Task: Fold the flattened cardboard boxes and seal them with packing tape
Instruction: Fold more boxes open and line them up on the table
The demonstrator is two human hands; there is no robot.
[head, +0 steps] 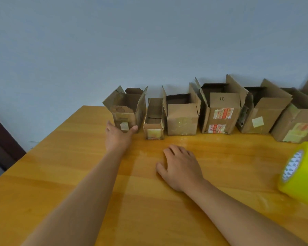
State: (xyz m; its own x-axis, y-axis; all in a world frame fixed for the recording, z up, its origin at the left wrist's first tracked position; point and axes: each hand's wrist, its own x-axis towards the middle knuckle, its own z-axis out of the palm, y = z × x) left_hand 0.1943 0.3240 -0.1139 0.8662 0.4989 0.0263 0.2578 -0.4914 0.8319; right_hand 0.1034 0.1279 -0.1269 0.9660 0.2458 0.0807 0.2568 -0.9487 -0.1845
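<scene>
Six erected cardboard boxes stand in a row along the far edge of the table [60, 174], against a pale wall [149, 41], all with their top flaps open. We number them from left to right. The first box [126, 110] is tall and narrow, with a small pale label low on its front face. The second box [154, 121] is the smallest and lowest, lying long and narrow with its open top towards us. The third box [182, 119] is squarish and plain, with a patch of clear tape on its front. The fourth box [220, 112] bears the printed number 10 and two red-and-white labels. The fifth box [263, 116] carries one pale square sticker, and the sixth box [295, 126], partly cut by the right edge of the view, shows yellowish tape on its front.

We see the left hand [118, 137] reaching forward to the base of the first box: thumb and fingers are spread to either side of its lower front, touching or nearly touching it. We cannot tell whether they actually grasp it.

The right hand [180, 167] rests palm down on the table, near the middle and well apart from the boxes, its fingers relaxed, slightly bent, and holding nothing.

A large roll of yellow packing tape [302, 173] lies at the right edge of the table, its white-patterned core facing us, apart from both hands and just in front of the sixth box.
</scene>
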